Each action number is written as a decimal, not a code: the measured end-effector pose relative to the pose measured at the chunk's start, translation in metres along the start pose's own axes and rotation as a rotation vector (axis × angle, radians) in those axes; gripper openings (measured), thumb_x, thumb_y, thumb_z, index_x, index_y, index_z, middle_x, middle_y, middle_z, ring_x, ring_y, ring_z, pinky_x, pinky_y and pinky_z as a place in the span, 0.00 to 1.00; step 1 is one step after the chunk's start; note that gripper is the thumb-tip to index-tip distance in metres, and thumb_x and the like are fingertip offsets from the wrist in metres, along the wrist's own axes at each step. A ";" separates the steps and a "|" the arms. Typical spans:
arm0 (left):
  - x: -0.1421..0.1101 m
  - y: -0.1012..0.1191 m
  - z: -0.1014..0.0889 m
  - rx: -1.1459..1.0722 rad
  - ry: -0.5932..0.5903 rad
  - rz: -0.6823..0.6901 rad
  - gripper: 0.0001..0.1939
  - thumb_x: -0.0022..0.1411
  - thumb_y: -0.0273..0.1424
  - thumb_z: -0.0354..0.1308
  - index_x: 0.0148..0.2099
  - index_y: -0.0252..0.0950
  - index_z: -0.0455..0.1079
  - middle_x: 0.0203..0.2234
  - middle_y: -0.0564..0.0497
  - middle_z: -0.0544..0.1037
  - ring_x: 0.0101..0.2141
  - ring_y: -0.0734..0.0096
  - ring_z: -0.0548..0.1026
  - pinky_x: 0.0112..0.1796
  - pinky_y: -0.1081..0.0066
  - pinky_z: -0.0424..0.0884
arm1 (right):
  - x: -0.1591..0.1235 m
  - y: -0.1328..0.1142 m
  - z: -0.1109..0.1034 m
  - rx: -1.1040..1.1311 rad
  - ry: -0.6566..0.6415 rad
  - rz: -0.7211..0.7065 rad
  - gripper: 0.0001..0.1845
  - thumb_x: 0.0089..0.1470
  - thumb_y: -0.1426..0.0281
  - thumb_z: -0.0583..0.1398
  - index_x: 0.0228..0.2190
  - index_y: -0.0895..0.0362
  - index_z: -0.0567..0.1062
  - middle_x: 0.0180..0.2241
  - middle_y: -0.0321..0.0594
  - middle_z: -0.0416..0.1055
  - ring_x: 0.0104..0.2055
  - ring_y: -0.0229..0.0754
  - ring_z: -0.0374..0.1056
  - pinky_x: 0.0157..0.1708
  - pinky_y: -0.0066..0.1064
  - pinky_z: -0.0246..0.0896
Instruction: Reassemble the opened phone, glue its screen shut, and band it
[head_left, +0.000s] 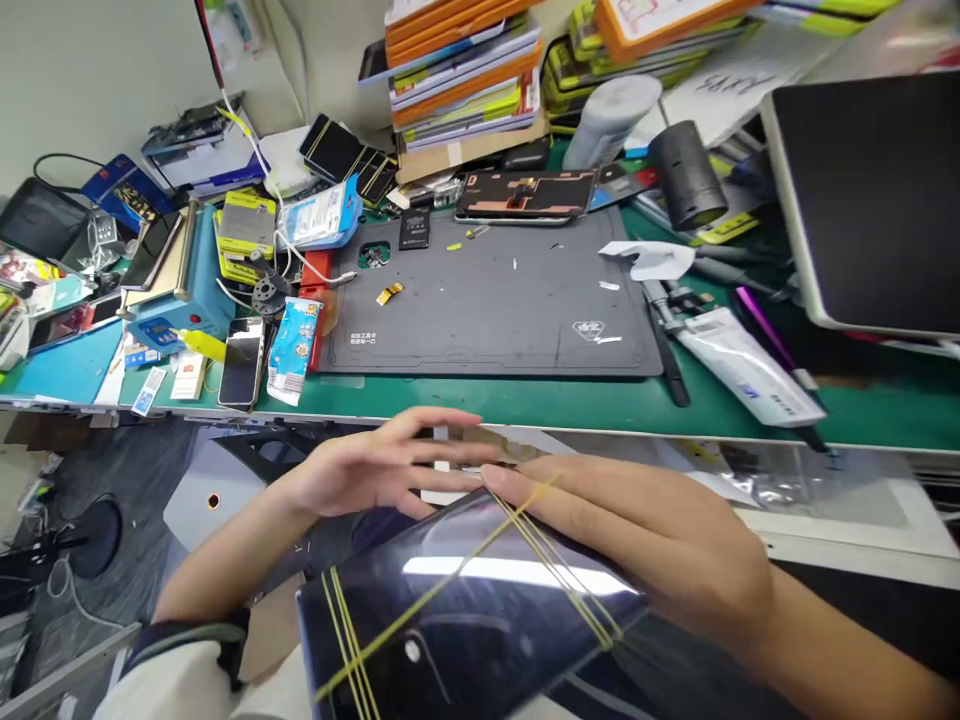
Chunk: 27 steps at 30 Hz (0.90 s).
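A dark glossy tablet (465, 610) lies low in front of me, below the bench edge, with several yellow rubber bands (551, 570) stretched across it. My left hand (375, 470) hovers at the tablet's far edge with its fingers stretched out flat. My right hand (637, 530) lies over the tablet's upper right corner, fingers extended, and a rubber band runs over its fingertips. Neither hand grips anything that I can make out.
A grey repair mat (495, 310) lies on the green bench (525, 400), with an opened phone (525, 195) at its far edge. A phone (241, 362), a snack packet (294, 350), a white tube (742, 365), stacked boxes (465, 75) and a monitor (870, 200) surround it.
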<state>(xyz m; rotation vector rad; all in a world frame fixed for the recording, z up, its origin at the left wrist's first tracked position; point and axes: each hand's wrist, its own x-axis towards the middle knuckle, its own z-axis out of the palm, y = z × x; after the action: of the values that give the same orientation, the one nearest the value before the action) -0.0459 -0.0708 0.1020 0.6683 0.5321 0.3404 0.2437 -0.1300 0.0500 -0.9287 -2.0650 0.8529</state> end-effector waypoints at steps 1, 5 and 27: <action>0.007 0.000 0.002 0.036 0.004 -0.044 0.34 0.70 0.51 0.67 0.72 0.45 0.70 0.72 0.37 0.72 0.71 0.40 0.72 0.61 0.51 0.77 | 0.004 -0.001 0.000 -0.036 -0.018 -0.070 0.29 0.76 0.70 0.53 0.72 0.40 0.68 0.50 0.40 0.85 0.50 0.49 0.83 0.54 0.42 0.77; 0.025 0.006 0.019 0.340 -0.042 -0.153 0.55 0.60 0.45 0.79 0.81 0.47 0.56 0.62 0.43 0.81 0.65 0.46 0.78 0.63 0.51 0.76 | 0.022 -0.006 -0.004 -0.187 -0.050 -0.279 0.33 0.74 0.73 0.56 0.75 0.47 0.63 0.46 0.42 0.85 0.46 0.50 0.82 0.48 0.40 0.78; 0.010 0.010 0.023 0.323 -0.037 -0.195 0.25 0.66 0.38 0.76 0.53 0.44 0.65 0.37 0.52 0.83 0.33 0.68 0.86 0.38 0.67 0.82 | 0.070 0.009 -0.059 0.618 0.421 0.487 0.32 0.52 0.60 0.71 0.12 0.55 0.58 0.13 0.34 0.43 0.22 0.37 0.55 0.25 0.38 0.47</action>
<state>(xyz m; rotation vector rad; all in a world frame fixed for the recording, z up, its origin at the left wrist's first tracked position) -0.0256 -0.0698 0.1207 0.9247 0.6182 0.0572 0.2598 -0.0528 0.0975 -1.1397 -1.1194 1.3151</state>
